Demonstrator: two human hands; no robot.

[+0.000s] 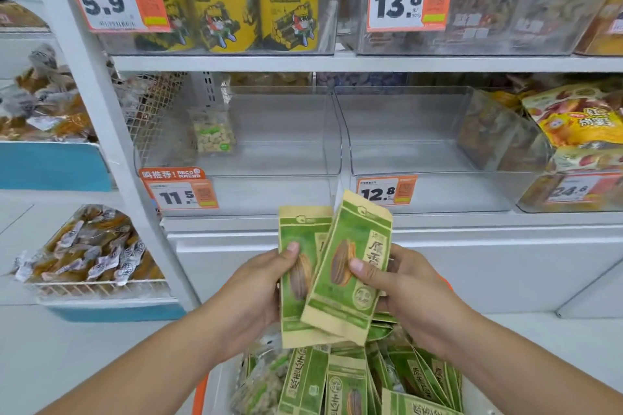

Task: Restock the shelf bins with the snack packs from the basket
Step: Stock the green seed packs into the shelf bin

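Observation:
My left hand (259, 290) grips a green and tan sunflower-seed pack (296, 310) upright, thumb on its front. My right hand (401, 283) holds a second, overlapping seed pack (350, 266), tilted slightly right, thumb pressed on its face. Both packs hover just above the basket (215, 391), which holds several more seed packs (357, 381). Straight ahead on the middle shelf are two clear bins: the left bin (269, 175), tagged 11.5, holds one pale nut bag (212, 133) at its back; the right bin (438, 175), tagged 12.8, has nothing in it.
Yellow canisters (253, 3) fill the bin above, tagged 5.9. Dark snack bags sit in the 13.8 bin (472, 0). Orange-yellow bags (580, 121) fill the bin at right. A white upright post (101, 94) divides off the left racks of small wrapped snacks (91, 246).

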